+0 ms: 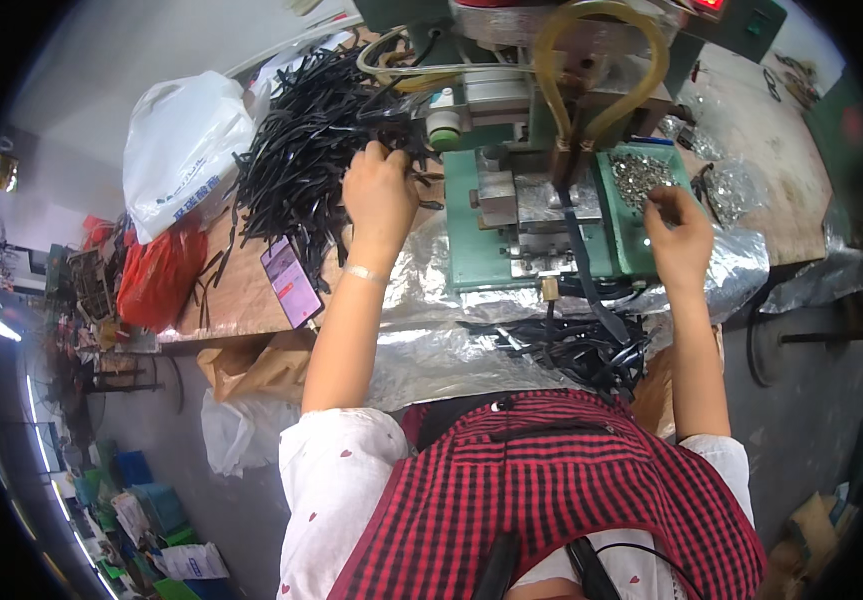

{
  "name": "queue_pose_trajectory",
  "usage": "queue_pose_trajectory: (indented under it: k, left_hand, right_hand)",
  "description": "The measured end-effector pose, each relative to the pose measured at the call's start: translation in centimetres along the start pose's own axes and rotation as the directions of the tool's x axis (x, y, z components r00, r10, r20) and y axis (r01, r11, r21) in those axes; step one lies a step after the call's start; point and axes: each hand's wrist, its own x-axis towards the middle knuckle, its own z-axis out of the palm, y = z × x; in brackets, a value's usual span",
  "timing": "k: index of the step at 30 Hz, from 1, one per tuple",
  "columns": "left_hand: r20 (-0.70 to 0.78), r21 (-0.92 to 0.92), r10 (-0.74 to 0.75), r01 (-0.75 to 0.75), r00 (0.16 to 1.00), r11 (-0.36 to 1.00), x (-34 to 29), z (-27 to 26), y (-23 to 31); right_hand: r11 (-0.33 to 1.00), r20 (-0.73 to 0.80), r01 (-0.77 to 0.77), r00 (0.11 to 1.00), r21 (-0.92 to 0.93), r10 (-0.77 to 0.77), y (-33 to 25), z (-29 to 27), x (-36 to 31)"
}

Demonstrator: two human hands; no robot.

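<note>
My left hand (379, 195) is at the right edge of a big heap of black straps (296, 140), its fingers curled down among them. Its fingertips are hidden, so I cannot make out what they hold. On the right, my right hand (679, 238) hovers at a green tray (635, 255) of small shiny metal pieces (641, 178). Thumb and fingers are bent together there, and anything between them is too small to see. Between my hands stands a green bench machine (464, 225); one long black strap (581, 260) hangs from its middle toward me.
More black straps (591, 350) lie bunched at the table's front edge, near my apron. A phone (291, 282) with a lit pink screen lies left of my forearm. Beyond it are a red bag (163, 275) and a white plastic bag (186, 150). A yellowish hose (659, 70) loops above the machine.
</note>
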Motion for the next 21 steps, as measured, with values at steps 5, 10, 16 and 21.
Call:
queue_pose_trajectory:
  k: [5, 10, 16, 21]
  left_hand:
    - [0.076, -0.032, -0.099, 0.102, 0.992, 0.994, -1.5, 6.2, -1.9]
    - [0.082, -0.068, -0.307, 0.313, 0.948, 0.947, -2.6, -2.1, -1.7]
    - [0.132, 0.057, -0.177, 0.171, 0.975, 0.984, -4.6, -0.3, -3.9]
    - [-0.055, -0.294, -0.187, 0.163, 0.981, 0.942, -3.3, 0.4, -1.3]
  right_hand:
    - [0.985, -0.114, 0.077, 0.989, -0.151, -0.095, 3.0, -2.1, -1.8]
    - [0.992, -0.244, -0.086, 0.968, -0.095, 0.06, 4.4, -5.8, -4.9]
    - [0.962, -0.079, 0.189, 0.981, 0.197, -0.177, -3.5, -2.3, -1.8]
    - [0.884, -0.084, 0.28, 0.96, 0.375, -0.268, -7.8, 3.0, 0.3]
